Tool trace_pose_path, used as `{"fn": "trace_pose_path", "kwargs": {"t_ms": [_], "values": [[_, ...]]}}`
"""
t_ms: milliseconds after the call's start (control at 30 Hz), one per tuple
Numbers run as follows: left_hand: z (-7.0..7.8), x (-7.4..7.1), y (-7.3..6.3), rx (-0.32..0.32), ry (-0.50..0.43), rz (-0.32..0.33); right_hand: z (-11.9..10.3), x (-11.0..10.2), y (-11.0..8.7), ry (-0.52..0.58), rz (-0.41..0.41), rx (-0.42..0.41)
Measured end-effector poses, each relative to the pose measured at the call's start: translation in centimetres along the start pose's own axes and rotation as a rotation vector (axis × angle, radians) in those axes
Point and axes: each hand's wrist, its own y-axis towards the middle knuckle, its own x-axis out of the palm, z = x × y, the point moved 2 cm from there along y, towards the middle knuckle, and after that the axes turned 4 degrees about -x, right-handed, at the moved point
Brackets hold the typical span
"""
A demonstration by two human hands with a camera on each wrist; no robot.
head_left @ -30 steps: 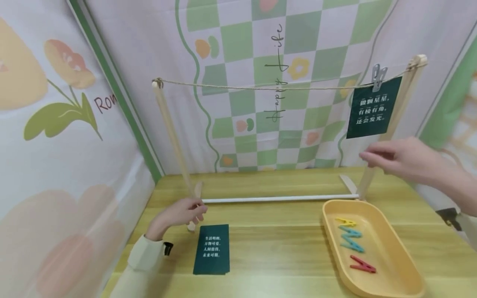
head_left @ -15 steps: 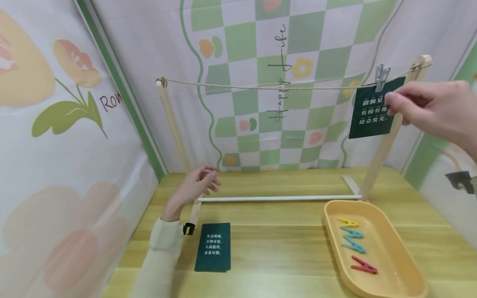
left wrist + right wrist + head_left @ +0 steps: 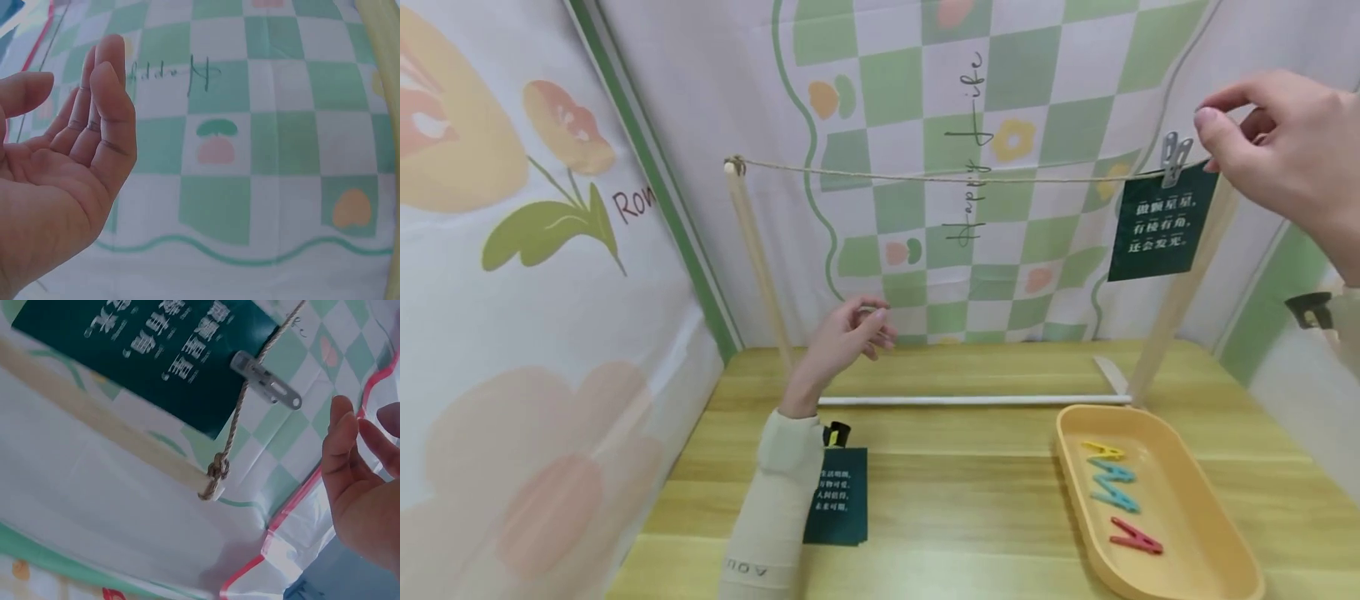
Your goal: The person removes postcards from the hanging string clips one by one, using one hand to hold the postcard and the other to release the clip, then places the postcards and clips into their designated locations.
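A dark green card (image 3: 1161,225) with white writing hangs at the right end of a twine line (image 3: 925,177). The grey clothespin (image 3: 1171,175) on its top edge fixes it to the line. Close to that clothespin, my right hand (image 3: 1292,150) is raised with loosely bent fingers, holding nothing; the right wrist view shows a gap between fingertips and clothespin (image 3: 265,380). My left hand (image 3: 842,342) hovers over the back of the table, relaxed and holding nothing. Below its sleeve lie more green cards (image 3: 846,517), stacked and partly covered by the arm.
A yellow tray (image 3: 1206,517) at the right holds a yellow clothespin (image 3: 1105,451), two blue clothespins (image 3: 1112,472) and a red clothespin (image 3: 1135,536). Wooden posts (image 3: 758,258) carry the twine, with a white rod (image 3: 970,401) between their feet. A patterned curtain hangs behind.
My right hand has risen from below the hanging card, across its front, to beside the clothespin. The left hand has moved up and to the right from the left post's foot.
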Motion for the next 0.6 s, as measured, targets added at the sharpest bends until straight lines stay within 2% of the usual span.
{"fn": "trace_pose_path", "kwargs": {"t_ms": [133,300,433,600], "values": [[1.1,1.6,1.1,-0.019,-0.021,-0.045,0.6,0.1,1.0,-0.094,-0.083,0.005],[2.7,3.8,2.4,-0.013,-0.017,-0.112,1.3,1.0,1.9,-0.117,-0.144,-0.055],[3.4,5.2,3.8,-0.016,0.022,-0.141,1.8,1.5,2.3,-0.105,-0.166,-0.085],[3.5,6.6,5.9,-0.065,0.068,-0.175,2.6,1.9,2.3,-0.031,-0.196,-0.022]]}}
